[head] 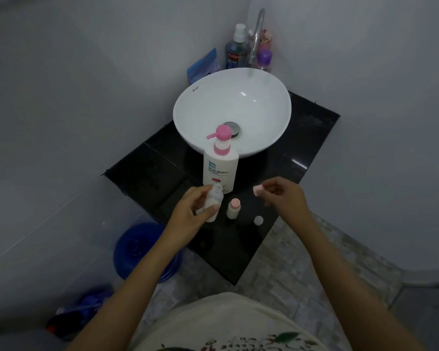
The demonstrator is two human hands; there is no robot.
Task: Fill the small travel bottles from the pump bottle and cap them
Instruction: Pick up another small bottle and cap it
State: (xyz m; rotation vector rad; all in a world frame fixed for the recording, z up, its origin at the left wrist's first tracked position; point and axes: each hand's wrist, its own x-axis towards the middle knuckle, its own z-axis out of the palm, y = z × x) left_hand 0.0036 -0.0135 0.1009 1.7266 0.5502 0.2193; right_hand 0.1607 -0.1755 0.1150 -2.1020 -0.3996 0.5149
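A white pump bottle (220, 168) with a pink pump head stands on the black counter (147, 168) in front of the basin. My left hand (193, 214) grips a small uncapped travel bottle (214, 198) holding white liquid, just in front of the pump bottle. My right hand (281, 196) pinches a small pink cap (258, 190) in its fingertips, held apart to the right of that bottle. A second small bottle (233, 208) with a pink cap stands upright between my hands. A small white cap (258, 220) lies on the counter near my right wrist.
A white round basin (232, 110) with a chrome tap (256, 39) fills the back of the counter. Behind it stand a mouthwash bottle (235, 50), a purple-capped bottle (264, 59) and a blue pouch (203, 65). A blue bucket (140, 249) sits on the floor at left.
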